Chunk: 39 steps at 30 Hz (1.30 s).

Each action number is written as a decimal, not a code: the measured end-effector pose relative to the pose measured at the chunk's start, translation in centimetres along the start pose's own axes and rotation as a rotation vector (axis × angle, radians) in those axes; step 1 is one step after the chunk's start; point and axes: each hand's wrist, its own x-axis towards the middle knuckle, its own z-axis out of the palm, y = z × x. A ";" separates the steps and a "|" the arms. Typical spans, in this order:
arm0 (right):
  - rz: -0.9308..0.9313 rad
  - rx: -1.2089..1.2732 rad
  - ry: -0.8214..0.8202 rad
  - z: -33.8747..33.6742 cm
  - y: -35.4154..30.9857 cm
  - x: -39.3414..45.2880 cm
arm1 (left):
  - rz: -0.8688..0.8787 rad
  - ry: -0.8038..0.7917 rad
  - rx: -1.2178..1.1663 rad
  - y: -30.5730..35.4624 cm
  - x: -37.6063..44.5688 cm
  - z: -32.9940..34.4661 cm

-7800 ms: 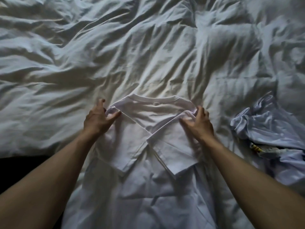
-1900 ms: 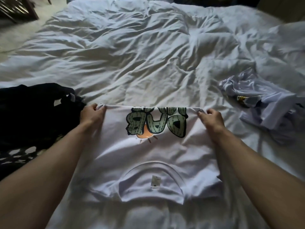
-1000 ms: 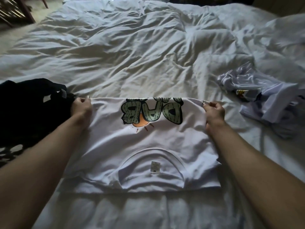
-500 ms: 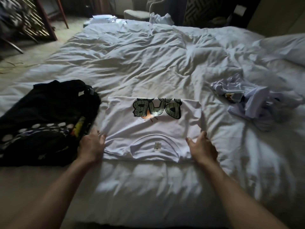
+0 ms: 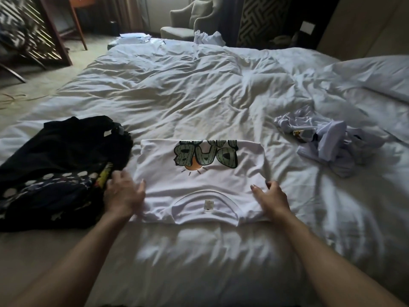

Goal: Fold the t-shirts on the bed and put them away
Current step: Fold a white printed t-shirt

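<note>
The folded white cotton t-shirt with the green cartoon lettering [image 5: 202, 180] lies flat on the rumpled white duvet of the bed [image 5: 199, 96], near its front edge, collar and label toward the person and the print upside down on the far half. The left hand [image 5: 124, 192] sits at the shirt's near left corner, blurred, fingers spread and loosely bent; whether they have slid under the cloth or only rest against its edge I cannot tell. The right hand [image 5: 271, 197] is at the near right corner, fingers apart and lying on the fabric, thumb at the side edge, nothing pinched that I can see. It looks like the shirt is about to be lifted as a bundle. To do that well, I would slip both palms under the two side edges together, fingers flat beneath and thumbs pressing on top, so the layers stay stacked and the hidden sleeves do not slide out. Lift level, without dragging it across the duvet. The dark pile of black patterned clothes [image 5: 59, 169] lies just left of the shirt, almost touching it, so the left hand should avoid catching it. Well to the right of the shirt a crumpled pale lilac t-shirt [image 5: 325, 140] looks unfolded and waits its turn.
</note>
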 end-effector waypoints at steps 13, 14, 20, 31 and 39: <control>0.130 0.302 -0.141 0.2 1.4 2.0 | 0.623 -0.275 0.025 20.5 7.8 6.0; 0.144 0.320 -0.168 0.0 1.5 1.7 | 0.647 -0.312 0.022 22.3 8.1 6.6; 0.184 0.431 -0.331 -1.1 2.6 1.8 | 0.688 -0.535 0.015 31.4 8.4 10.4; 0.196 0.524 -0.309 -6.2 4.1 3.7 | 0.766 -0.571 -0.018 37.2 6.8 11.0; 0.130 0.587 -0.172 -17.3 5.9 4.0 | 0.698 -0.747 -0.678 44.0 3.1 6.5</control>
